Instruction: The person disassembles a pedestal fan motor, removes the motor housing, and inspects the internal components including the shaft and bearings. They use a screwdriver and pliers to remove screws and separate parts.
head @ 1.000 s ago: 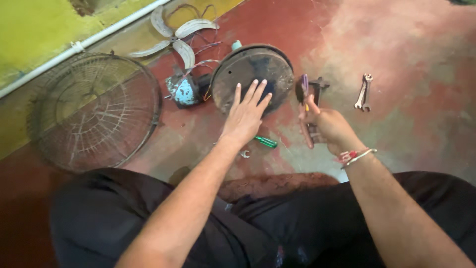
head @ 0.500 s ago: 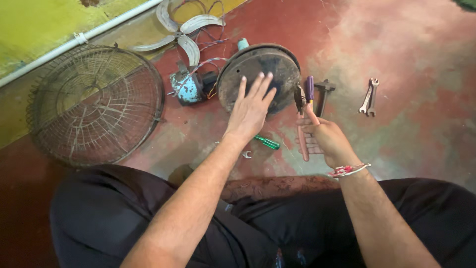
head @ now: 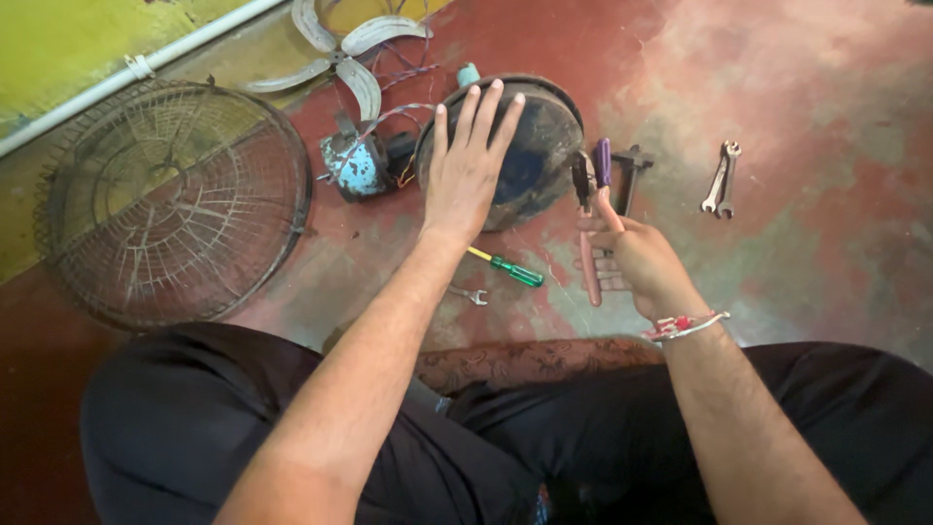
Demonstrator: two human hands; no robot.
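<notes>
Left hand: the left hand (head: 466, 170) lies flat, fingers spread and open, on the dark round fan base (head: 510, 146); it presses on the top rather than gripping.
Right hand: the right hand (head: 632, 262) is closed around a pair of pliers (head: 589, 219) with red handles, the dark nose pointing up; a purple-handled tool (head: 603, 160) stands just beside the nose, and I cannot tell whether the hand holds that too.
Fan base, place: on the red floor (head: 797, 87), straight ahead of the person's crossed legs, tilted slightly toward them.
Fan base, handling: it looks like stiff, dirty metal or hard plastic, probably fairly heavy and not fragile; the domed top may be slick with grime, so the rim is likely the surer place to take hold.
Left of the base: a light-blue motor (head: 355, 165) with loose wires touches or nearly touches it; beyond that lies a rusty wire fan guard (head: 170, 199).
Behind the base: pale fan blades (head: 340, 49) against the yellow wall.
Near side of the base: a green-handled screwdriver (head: 505, 265) and a small spanner (head: 468, 294).
Right of the base: a dark tool (head: 630, 170), kind unclear, then two spanners (head: 721, 177) well apart.
</notes>
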